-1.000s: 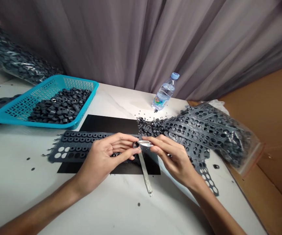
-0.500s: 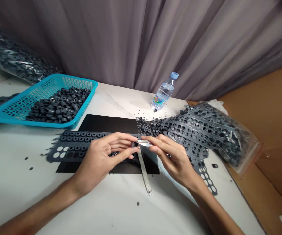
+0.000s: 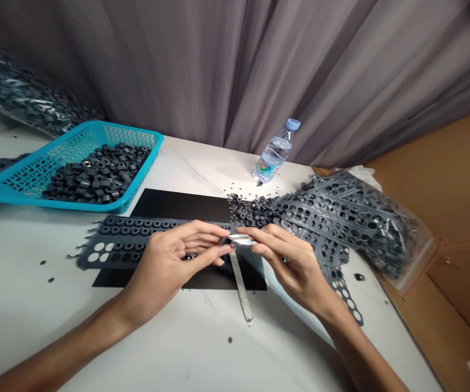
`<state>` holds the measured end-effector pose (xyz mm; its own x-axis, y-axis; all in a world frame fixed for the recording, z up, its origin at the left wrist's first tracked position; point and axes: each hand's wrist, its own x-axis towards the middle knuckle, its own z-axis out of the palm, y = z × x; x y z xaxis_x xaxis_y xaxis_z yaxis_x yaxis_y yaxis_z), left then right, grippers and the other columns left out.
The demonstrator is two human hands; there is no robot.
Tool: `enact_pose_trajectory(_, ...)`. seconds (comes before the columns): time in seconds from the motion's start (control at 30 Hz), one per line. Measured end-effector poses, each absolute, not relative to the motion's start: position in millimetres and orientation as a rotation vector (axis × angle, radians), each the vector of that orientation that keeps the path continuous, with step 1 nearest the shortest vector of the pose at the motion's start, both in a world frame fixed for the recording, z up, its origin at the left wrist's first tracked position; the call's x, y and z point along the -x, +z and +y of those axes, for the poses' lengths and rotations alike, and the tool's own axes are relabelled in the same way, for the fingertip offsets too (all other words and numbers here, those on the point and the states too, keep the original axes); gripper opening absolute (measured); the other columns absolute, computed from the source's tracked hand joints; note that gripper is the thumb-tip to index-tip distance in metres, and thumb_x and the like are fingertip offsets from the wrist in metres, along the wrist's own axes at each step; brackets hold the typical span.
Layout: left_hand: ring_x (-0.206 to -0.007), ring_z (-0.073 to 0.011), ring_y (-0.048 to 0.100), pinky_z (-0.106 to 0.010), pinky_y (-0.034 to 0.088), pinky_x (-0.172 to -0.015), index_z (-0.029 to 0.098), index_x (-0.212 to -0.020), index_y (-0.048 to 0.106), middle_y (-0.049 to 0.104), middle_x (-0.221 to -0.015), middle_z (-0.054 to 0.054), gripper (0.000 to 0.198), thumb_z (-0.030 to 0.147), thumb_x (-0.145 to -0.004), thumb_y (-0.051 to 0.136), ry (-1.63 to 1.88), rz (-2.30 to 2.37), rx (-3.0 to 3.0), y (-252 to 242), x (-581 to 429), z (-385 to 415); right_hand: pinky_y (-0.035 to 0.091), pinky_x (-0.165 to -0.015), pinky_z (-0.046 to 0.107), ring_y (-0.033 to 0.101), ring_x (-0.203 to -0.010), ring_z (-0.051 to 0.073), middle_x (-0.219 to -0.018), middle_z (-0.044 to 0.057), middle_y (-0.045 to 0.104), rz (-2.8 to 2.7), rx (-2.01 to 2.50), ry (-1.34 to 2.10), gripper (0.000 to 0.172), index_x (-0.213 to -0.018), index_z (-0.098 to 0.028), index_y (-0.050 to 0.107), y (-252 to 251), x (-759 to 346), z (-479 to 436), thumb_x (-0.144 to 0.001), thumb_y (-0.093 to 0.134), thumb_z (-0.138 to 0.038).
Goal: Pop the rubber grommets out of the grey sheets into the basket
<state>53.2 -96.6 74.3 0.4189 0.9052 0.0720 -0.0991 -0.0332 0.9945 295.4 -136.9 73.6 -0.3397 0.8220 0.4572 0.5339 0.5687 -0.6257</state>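
Note:
In front of me, my left hand (image 3: pixel 169 261) pinches a small dark grey rubber ring (image 3: pixel 225 241) between thumb and fingertips. Meeting it from the right, my right hand (image 3: pixel 294 267) grips a short shiny metal tool (image 3: pixel 243 238) that looks like tweezers. Its tip is at the ring; whether it sits inside the hole I cannot tell. Beneath my left hand lies a grey rubber sheet (image 3: pixel 106 234) with rows of rings, several punched out as white holes. A pale flat strip (image 3: pixel 240 288) lies below the hands, its upper end hidden by them.
A blue basket (image 3: pixel 50 202) of loose rings stands at the left, before a full plastic bag (image 3: pixel 34 100). A black mat (image 3: pixel 177 202) lies under the sheet. At the right are a water bottle (image 3: pixel 274 155), punched sheets (image 3: pixel 312 223) and a zip bag (image 3: pixel 398 239). Small scraps are scattered around.
The metal tool has turned slightly, and its tip now covers more of the ring's opening. Both hands stay nearly in place.

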Motion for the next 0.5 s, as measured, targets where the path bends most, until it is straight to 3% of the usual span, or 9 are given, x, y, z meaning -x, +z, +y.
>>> enact_pose_trajectory(0.5, -0.090, -0.0182, 0.082, -0.021, 0.068, -0.081, 0.021, -0.104, 0.079, 0.084, -0.099, -0.001, 0.018, 0.030, -0.089, 0.083, 0.925, 0.816, -1.342, 75.3, -53.6, -97.2, 0.047, -0.075, 0.031, 0.053, -0.081, 0.015, -0.092, 0.003, 0.060, -2.073, 1.057, 0.435, 0.040, -0.145, -0.019, 0.063, 75.3, -296.6, -137.1, -0.106, 0.058, -0.013)
